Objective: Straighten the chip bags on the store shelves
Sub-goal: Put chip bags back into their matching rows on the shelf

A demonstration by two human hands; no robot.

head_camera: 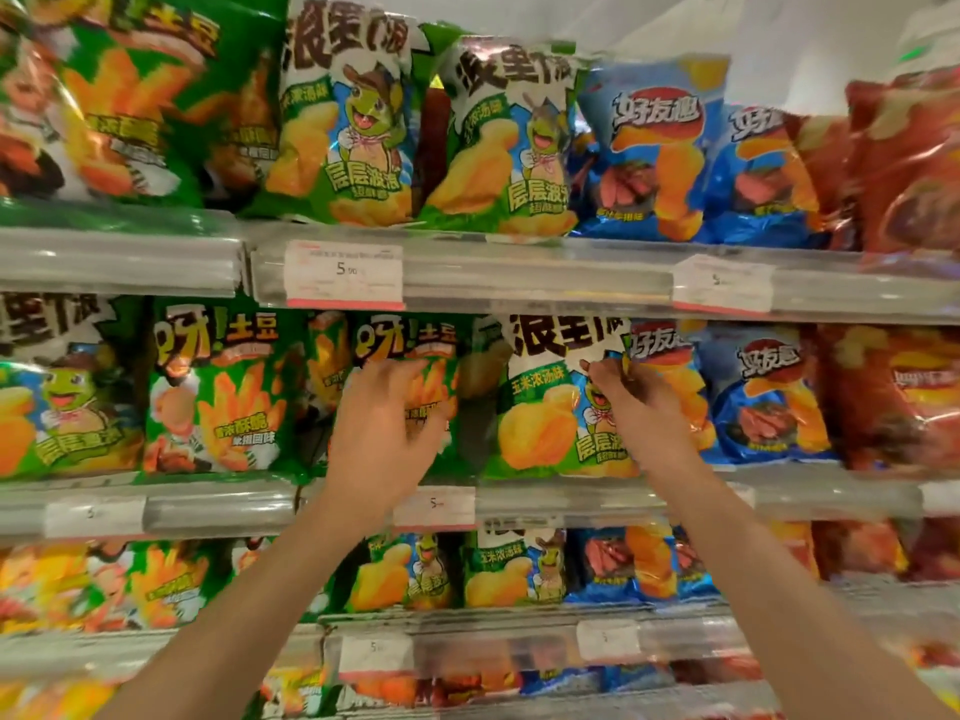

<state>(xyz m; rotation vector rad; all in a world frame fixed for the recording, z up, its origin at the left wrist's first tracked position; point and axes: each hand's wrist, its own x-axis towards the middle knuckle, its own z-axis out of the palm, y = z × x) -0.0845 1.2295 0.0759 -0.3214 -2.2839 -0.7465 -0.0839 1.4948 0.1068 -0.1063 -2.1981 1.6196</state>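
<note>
On the middle shelf, a green fries bag (415,356) stands behind my left hand (384,433), whose spread fingers touch its front. To its right stands a white and green bag (545,407) with a cartoon turtle. My right hand (639,402) pinches this bag's right edge near the top, where it meets a blue bag (670,366). A dark gap shows between the fries bag and the turtle bag.
The middle shelf rail (571,498) carries price tags. More green, blue and red chip bags fill the upper shelf (519,272) and the lower shelf (493,636). Red bags (893,397) stand at the far right.
</note>
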